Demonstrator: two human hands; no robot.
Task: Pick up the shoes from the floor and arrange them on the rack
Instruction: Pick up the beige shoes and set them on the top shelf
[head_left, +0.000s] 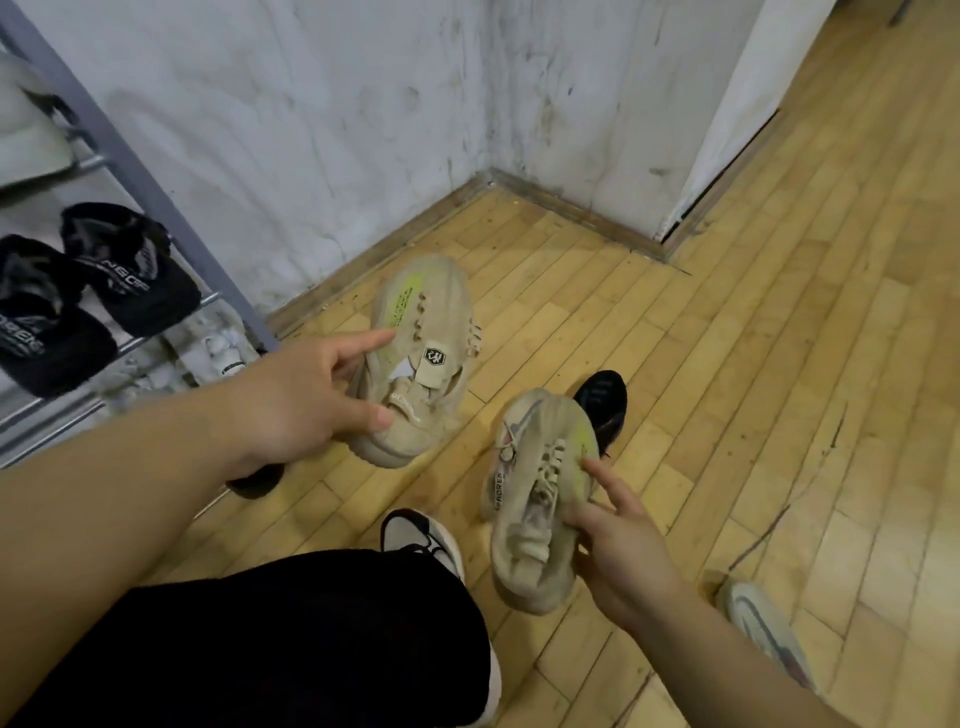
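Two hands (296, 410) grip knitted beige shoes (431, 306).

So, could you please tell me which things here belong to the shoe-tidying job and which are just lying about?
In the job: left hand gripping beige sneaker; right hand gripping second beige sneaker; rack; black shoe and grey shoe on the floor.
Not in it: black slippers and white shoes already on the rack; white-and-black shoe, seemingly on the person's foot.

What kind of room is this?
Probably a home entryway corner: a metal shoe rack holding black slippers stands by the scuffed white wall, and a black shoe lies on the wooden floor.
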